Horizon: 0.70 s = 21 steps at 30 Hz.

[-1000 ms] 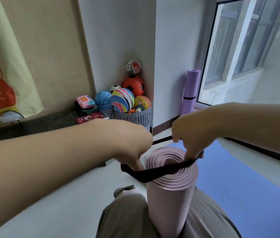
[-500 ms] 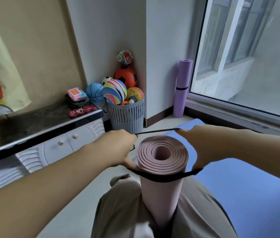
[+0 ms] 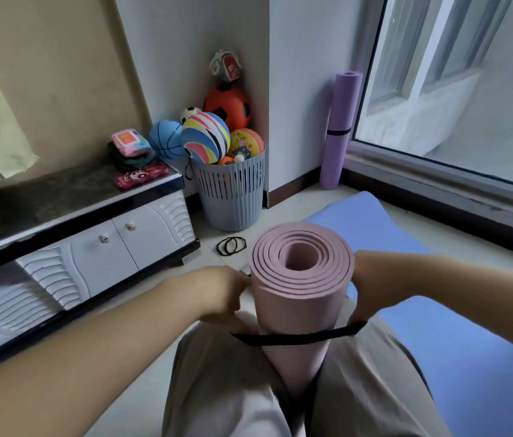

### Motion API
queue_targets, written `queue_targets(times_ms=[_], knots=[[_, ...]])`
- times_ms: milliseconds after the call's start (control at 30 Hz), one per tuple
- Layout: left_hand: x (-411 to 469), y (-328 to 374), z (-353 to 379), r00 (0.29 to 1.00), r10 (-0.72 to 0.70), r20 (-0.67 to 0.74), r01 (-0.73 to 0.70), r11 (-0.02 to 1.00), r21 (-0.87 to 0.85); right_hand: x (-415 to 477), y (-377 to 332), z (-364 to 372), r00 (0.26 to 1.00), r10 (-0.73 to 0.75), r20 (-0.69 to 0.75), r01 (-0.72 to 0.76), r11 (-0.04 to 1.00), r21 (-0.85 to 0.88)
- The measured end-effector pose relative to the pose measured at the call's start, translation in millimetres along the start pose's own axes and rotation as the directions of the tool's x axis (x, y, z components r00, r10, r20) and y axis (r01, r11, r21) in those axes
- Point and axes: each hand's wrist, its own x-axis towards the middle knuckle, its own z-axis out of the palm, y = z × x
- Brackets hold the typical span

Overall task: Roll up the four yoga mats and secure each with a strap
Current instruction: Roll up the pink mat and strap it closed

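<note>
A rolled pink yoga mat (image 3: 299, 298) stands upright between my knees. A black strap (image 3: 296, 338) loops round it about a third of the way down. My left hand (image 3: 223, 298) grips the strap's left side beside the roll. My right hand (image 3: 360, 291) is mostly hidden behind the roll and holds the strap's right end. A purple rolled mat (image 3: 338, 130) with a black strap leans in the corner by the window. A blue mat (image 3: 438, 310) lies flat on the floor to my right. Spare black straps (image 3: 231, 246) lie on the floor ahead.
A grey basket (image 3: 233, 197) full of balls stands in the corner. A low white cabinet (image 3: 91, 247) with a dark top runs along the left wall. A large window (image 3: 453, 89) fills the right side.
Both hands have slid the strap down from the top rim of the pink roll to lower on its body. The view has tilted downward.
</note>
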Motion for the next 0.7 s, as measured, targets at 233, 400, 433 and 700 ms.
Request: queue_targets(times_ms=[233, 400, 433, 700], knots=[[13, 10, 46, 0.999, -0.014, 0.031, 0.015, 0.999, -0.029, 14, 6, 64, 0.989, -0.092, -0.113, 0.101, 0.992, 0.079], [32, 13, 83, 0.997, 0.016, 0.076, -0.013, 0.999, -0.039, 31, 4, 99, 0.993, -0.111, -0.043, 0.114, 0.991, 0.076], [38, 11, 91, 0.997, 0.022, 0.080, -0.019, 0.999, -0.036, 35, 4, 106, 0.994, -0.105, -0.035, 0.107, 0.991, 0.082], [66, 3, 131, 1.000, -0.001, 0.025, 0.003, 0.997, -0.077, 54, -5, 136, 0.995, -0.085, -0.055, 0.091, 0.988, 0.128]])
